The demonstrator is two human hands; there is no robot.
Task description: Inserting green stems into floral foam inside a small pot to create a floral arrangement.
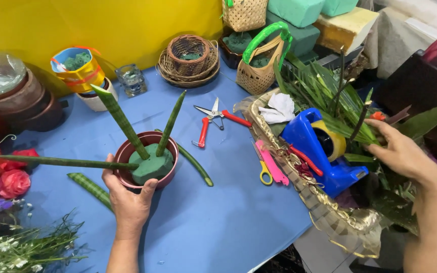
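Item: maroon pot [168, 144] with green foam [151, 167], desk centre, gripped at 6 o'clock by left hand [127, 199]. Right hand [398, 151], at 3 o'clock, is closed among leaves [330, 93]. Risk, as judged: tall stems [122, 121] may tip the pot if released. Obstructions at 2 o'clock: red shears [216, 121], blue tape dispenser [319, 151].

No labels, signs or screens before you, only wrapped green foam blocks [299, 10] stacked at the worktop's [218, 222] far edge
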